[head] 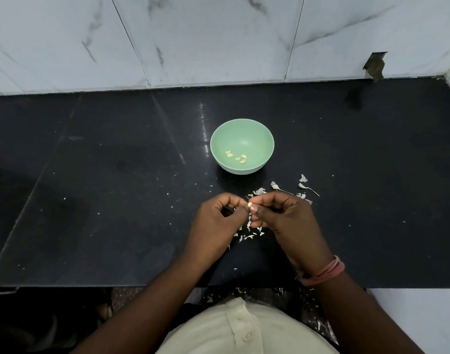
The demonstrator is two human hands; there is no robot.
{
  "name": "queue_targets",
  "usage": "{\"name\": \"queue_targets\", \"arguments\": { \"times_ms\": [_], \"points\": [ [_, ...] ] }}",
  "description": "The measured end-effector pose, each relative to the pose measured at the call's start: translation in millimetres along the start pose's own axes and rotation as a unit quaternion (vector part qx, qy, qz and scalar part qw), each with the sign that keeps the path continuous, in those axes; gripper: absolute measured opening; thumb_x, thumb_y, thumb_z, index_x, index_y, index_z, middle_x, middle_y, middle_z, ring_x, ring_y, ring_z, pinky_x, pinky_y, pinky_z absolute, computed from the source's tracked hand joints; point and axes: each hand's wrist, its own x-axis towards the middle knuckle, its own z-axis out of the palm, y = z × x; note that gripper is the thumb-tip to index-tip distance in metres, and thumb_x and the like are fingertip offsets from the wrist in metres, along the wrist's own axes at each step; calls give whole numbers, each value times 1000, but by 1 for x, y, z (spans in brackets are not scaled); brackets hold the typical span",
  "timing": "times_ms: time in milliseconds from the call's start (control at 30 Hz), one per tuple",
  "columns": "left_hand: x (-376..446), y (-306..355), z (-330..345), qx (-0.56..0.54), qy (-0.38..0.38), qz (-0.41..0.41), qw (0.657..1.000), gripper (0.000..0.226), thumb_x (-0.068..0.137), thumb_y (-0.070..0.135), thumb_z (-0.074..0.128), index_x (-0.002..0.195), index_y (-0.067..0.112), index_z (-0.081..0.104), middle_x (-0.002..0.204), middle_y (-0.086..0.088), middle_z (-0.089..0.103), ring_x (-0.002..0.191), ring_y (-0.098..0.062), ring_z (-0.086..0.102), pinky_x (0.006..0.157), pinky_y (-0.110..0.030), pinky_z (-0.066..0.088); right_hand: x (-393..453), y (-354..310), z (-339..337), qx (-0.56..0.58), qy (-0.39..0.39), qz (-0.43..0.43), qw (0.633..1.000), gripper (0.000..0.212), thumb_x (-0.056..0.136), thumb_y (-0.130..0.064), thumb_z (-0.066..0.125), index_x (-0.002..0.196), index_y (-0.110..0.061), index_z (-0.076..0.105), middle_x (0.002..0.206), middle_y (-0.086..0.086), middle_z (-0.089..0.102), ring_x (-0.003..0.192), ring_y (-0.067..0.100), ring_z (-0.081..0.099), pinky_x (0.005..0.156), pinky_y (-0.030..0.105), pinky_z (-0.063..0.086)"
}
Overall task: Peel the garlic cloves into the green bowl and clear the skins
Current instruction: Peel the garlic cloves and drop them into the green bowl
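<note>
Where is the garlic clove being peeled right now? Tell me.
In the head view, the garlic clove is pinched between the left hand and right hand, just in front of the green bowl.

Glossy black stone countertop [116,190] against white grey-veined marble wall tiles [193,39]; chipped notch [375,65] at right tile base; speckled floor [282,295] below.

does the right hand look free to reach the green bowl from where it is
Probably yes for the path: bare black counter lies between the right hand and the green bowl, with only skins scattered there. But its fingers are pinching a garlic clove together with the left hand.
</note>
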Motion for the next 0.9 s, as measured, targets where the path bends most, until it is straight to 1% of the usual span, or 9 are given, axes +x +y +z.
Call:
{"name": "queue_targets", "arguments": {
  "times_ms": [67,133,200,300,500,633,800,867,900],
  "points": [
    [1,-1,-1,-3,-3,5,1000,6,87,20,71,81,19,74,77,-3,73,70,-12,64,66,-25,50,0,-1,0,-2,-10,2,1000,9,88,3,73,92,-3,76,77,10,75,65,22,70,69,33,62],
    [2,-1,-2,-2,-7,10,1000,7,86,16,70,80,17,73,77,-7,72,68,-11,60,63,-24,48,0,-1,1,7,-17,11,1000,8,88,3,73,90,-3,76,76,12,74,66,23,69,70,34,62],
    [1,-1,-3,-1,-8,15,1000,8,85,13,70,78,16,73,75,-8,71,65,-9,57,60,-21,45,-1,-1,2,22,-20,23,999,9,87,4,72,89,-4,76,75,13,73,66,22,68,69,33,62],
    [1,0,-5,10,-9,21,1000,10,84,11,71,75,16,73,71,-6,70,62,-7,56,58,-20,44,-1,0,3,37,-24,37,998,12,87,6,71,85,-5,77,74,14,72,67,20,67,66,30,61],
    [4,-1,-5,25,-4,21,999,11,83,11,70,74,17,72,70,-4,69,61,-5,55,58,-20,44,0,1,4,46,-28,58,997,10,88,6,70,87,-1,76,76,20,70,66,23,66,68,35,62],
    [3,0,-3,11,-2,11,1000,10,83,11,70,74,15,71,69,-3,69,59,-3,53,57,-17,43,0,0,5,92,-29,77,992,9,89,7,67,90,3,74,75,17,69,66,20,64,64,31,61],
    [2,0,-2,-33,-2,-1,999,9,85,10,68,76,12,71,76,-11,70,67,-10,58,63,-25,48,-1,2,7,108,-24,67,992,11,91,6,66,94,2,75,75,16,69,66,18,64,64,28,60],
    [2,-1,-1,-48,-1,-7,999,9,85,10,68,77,12,72,74,-9,70,67,-9,59,65,-27,49,-1,3,8,108,-25,61,992,12,92,6,66,94,0,76,76,17,69,68,19,65,64,28,59],
    [2,-1,0,-58,0,-11,998,9,85,10,68,77,12,71,70,-5,68,64,-7,57,63,-26,48,-2,3,8,105,-24,58,992,13,92,5,65,94,0,76,77,17,70,69,19,65,65,29,59]
  ]
}}
